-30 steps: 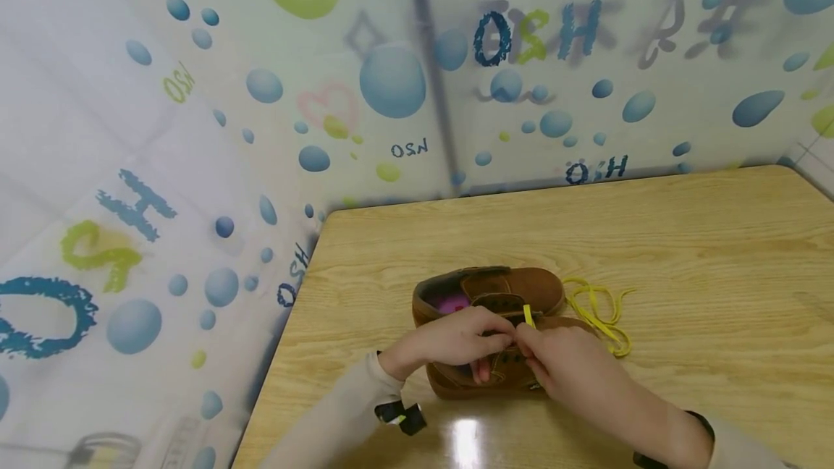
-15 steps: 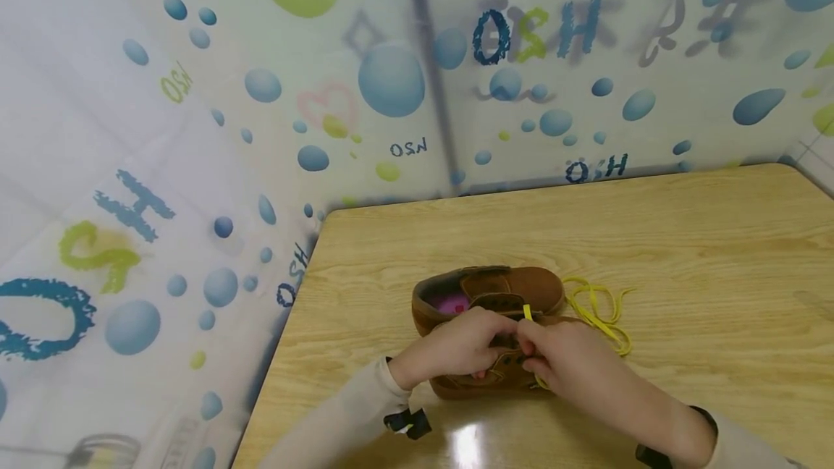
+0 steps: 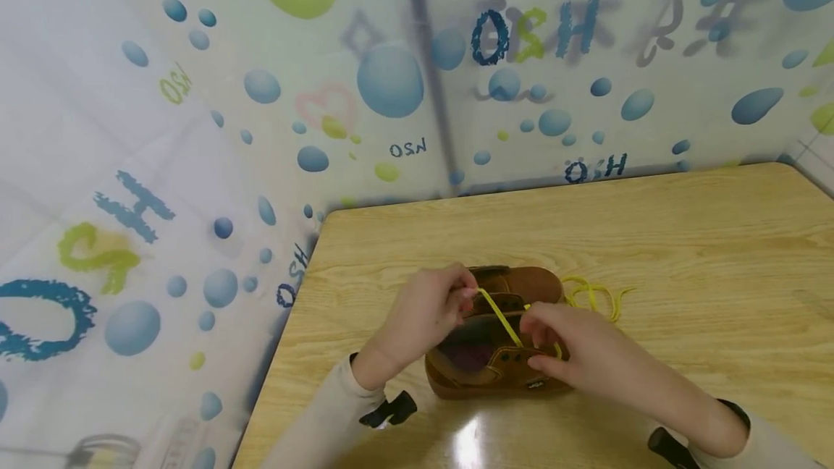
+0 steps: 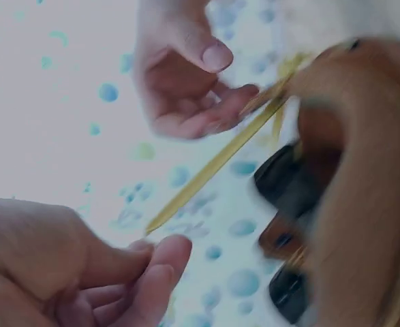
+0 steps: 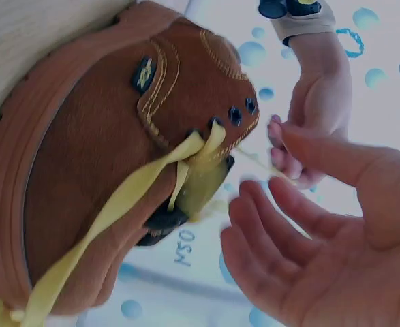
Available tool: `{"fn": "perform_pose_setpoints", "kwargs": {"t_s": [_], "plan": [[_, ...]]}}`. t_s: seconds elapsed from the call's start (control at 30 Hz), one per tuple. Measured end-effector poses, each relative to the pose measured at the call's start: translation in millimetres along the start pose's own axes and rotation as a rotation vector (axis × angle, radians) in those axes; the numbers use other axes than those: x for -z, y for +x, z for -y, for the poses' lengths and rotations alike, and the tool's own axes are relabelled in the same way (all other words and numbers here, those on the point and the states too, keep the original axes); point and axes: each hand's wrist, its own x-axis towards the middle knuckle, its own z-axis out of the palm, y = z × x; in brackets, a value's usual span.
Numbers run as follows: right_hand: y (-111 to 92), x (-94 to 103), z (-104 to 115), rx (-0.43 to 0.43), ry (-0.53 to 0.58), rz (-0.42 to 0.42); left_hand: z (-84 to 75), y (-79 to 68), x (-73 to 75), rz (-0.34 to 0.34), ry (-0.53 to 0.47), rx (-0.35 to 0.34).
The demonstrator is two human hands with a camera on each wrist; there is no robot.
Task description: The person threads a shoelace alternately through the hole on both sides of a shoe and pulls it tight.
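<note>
Part-way laced, by the look of it: the near brown shoe [image 3: 485, 381] stands on the tabletop [image 3: 658, 237] beside a second shoe [image 3: 531, 282], yellow lace [image 3: 500, 315] threaded toward the toe, two eyelets [image 5: 235, 116] nearer the ankle bare. Here the left hand [image 3: 420, 313] pinches that lace, drawn out straight, while the right hand [image 3: 589, 344], near the eyelets, has its fingers relaxed, thumb apart, apparently gripping nothing.
</note>
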Motion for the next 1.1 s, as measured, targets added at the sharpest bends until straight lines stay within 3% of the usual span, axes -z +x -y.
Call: {"fn": "perform_pose_setpoints", "kwargs": {"t_s": [0.07,0.13,0.2,0.3,0.43,0.63,0.77,0.83,0.93,1.03,1.1], "plan": [[0.5,3.1,-2.8,-0.002,-0.022,-0.056,2.6,0.7,9.6,-0.09,-0.115,0.023],[0.5,5.6,-6.8,-0.026,-0.067,-0.087,5.7,1.8,15.4,-0.137,-0.252,0.013],[0.5,7.3,-11.8,-0.06,-0.106,-0.067,7.4,2.9,17.7,-0.111,-0.455,-0.002],[-0.2,5.9,-19.5,-0.072,-0.13,0.034,8.3,3.7,16.5,-0.015,-0.72,-0.022],[-2.1,-1.3,-26.4,-0.055,-0.122,0.105,7.7,4.8,12.3,0.067,-0.913,-0.032],[-4.0,-11.5,-30.3,-0.035,-0.027,0.038,6.6,6.7,7.6,0.114,-0.998,-0.041],[-1.1,-15.9,-30.5,-0.055,0.047,0.041,3.9,6.4,8.4,0.122,-1.02,-0.044],[0.9,-16.8,-30.0,-0.087,0.042,0.058,2.3,5.7,12.5,0.086,-1.024,-0.062],[3.9,-16.9,-29.9,-0.124,0.052,0.099,1.5,3.6,24.0,-0.021,-1.027,-0.122],[6.0,-15.9,-30.8,-0.134,0.083,0.139,2.8,-0.3,37.7,-0.131,-1.001,-0.193],[7.7,-14.8,-31.8,-0.133,0.101,0.155,3.7,-2.4,44.3,-0.167,-0.977,-0.221]]}}
